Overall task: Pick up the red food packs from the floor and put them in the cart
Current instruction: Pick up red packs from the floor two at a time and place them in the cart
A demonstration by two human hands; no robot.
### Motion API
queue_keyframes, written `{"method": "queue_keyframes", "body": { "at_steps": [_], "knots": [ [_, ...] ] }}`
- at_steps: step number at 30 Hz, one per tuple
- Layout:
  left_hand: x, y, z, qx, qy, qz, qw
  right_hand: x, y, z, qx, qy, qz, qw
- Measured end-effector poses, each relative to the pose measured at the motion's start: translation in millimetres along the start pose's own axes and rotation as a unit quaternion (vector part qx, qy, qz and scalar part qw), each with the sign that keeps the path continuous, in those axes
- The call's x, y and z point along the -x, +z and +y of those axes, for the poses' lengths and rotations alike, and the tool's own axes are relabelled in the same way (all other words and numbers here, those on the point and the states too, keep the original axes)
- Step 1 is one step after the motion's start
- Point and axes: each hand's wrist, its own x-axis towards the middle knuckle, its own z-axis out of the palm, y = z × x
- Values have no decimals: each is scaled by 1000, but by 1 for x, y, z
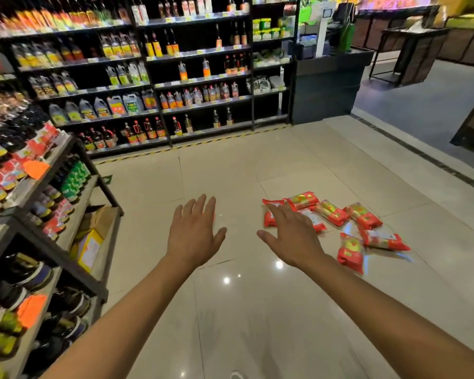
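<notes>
Both hands reach out spread and empty over a supermarket floor [257, 310]: the left hand [193, 236] over bare tile, the right hand [293, 236] nearest the scattered red food packs [364, 217]. No pack appears lifted yet; no cart is visible.

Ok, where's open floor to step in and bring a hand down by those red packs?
The tiles between the left hand and the low shelf rack are bare, as is the floor in front of both hands up to the striped tape. It is crowded just right of the right hand, where the red packs lie scattered and partly overlapping.
</notes>
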Motion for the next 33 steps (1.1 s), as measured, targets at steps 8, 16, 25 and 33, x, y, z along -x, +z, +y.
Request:
{"method": "queue_keyframes", "body": {
  "at_steps": [8,16,25,33],
  "knots": [
    [-140,36,-50,26,2,-8,1000,-149,-2,-7,49,15,-7,999],
    [-259,71,-86,15,-11,-22,1000,-276,8,-7,51,9,-29,998],
    [-423,115,-114,4,-44,-43,998,-480,24,30,26,6,-45,999],
    [-549,152,-146,3,-90,-66,994,-631,52,50,30,0,-104,994]
  ]
}}
